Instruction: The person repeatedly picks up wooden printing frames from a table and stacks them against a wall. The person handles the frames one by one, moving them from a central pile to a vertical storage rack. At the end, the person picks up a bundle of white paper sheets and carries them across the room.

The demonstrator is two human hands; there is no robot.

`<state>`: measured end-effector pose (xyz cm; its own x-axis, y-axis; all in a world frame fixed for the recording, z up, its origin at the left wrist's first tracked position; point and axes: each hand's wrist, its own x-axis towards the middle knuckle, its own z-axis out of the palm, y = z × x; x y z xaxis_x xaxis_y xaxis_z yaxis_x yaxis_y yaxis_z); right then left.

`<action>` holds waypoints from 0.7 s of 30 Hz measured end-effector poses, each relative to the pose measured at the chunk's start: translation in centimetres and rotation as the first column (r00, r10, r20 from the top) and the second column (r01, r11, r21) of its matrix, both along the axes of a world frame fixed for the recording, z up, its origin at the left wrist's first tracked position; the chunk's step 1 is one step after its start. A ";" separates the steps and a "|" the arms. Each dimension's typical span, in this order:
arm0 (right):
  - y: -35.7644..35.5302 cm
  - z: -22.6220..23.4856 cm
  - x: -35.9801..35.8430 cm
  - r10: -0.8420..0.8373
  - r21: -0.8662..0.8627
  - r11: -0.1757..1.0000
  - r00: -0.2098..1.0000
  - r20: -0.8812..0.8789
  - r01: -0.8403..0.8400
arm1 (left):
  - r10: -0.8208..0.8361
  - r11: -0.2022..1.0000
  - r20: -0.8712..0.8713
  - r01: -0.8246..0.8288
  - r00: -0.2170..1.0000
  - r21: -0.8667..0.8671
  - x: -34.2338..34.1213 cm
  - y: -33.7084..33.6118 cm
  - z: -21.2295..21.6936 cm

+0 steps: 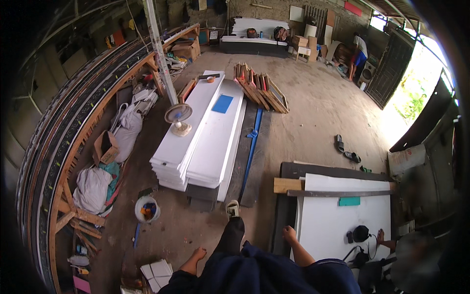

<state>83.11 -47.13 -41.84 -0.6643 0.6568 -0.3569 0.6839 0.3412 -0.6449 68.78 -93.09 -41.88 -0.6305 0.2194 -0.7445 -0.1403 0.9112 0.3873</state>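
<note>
My left hand (199, 253) hangs low beside my dark trouser leg, its fingers loosely curled and nothing visible in them. My right hand (290, 233) hangs at my other side, also curled and seemingly bare, over the dark edge of a low stack at the right. On that stack lies a large white sheet (318, 223), with a dark bar (338, 193) across it and a small green piece (349, 201). One of my shoes (232, 209) points toward a long pile of white boards (210, 157).
A fan (178, 117) and a blue sheet (222, 104) rest on the white boards, with wooden frames (264, 90) beyond. A bucket (147, 209) stands at left, near a long rack (93, 112). Sandals (346, 149) lie right. Another person's hand (381, 237) touches the white sheet; someone bends (360, 54) near the door.
</note>
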 end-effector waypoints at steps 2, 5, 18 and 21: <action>1.4 1.3 -5.0 0.037 -0.016 0.999 0.991 0.126 -0.035 | -0.154 0.985 0.055 0.158 0.987 -0.074 -5.7 1.3 -1.9; 3.5 0.3 -9.8 0.066 -0.025 0.998 0.912 0.405 -0.061 | 0.092 0.996 -0.003 -0.091 0.996 0.016 -14.7 5.5 -3.3; 16.3 -0.2 -28.4 -0.117 -0.286 0.939 0.958 0.261 0.193 | -0.090 0.878 -0.281 0.210 0.955 0.430 -47.9 36.6 4.6; 19.4 -0.6 -31.2 -0.124 -0.319 0.911 0.912 0.392 0.261 | -0.166 0.880 -0.253 0.258 0.953 0.398 -52.3 41.1 4.9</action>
<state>51.93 -27.69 -42.43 -0.3211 0.5408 -0.7775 0.9172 -0.0270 -0.3976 16.46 -51.98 -36.96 -0.6610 0.6284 -0.4102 0.1622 0.6534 0.7394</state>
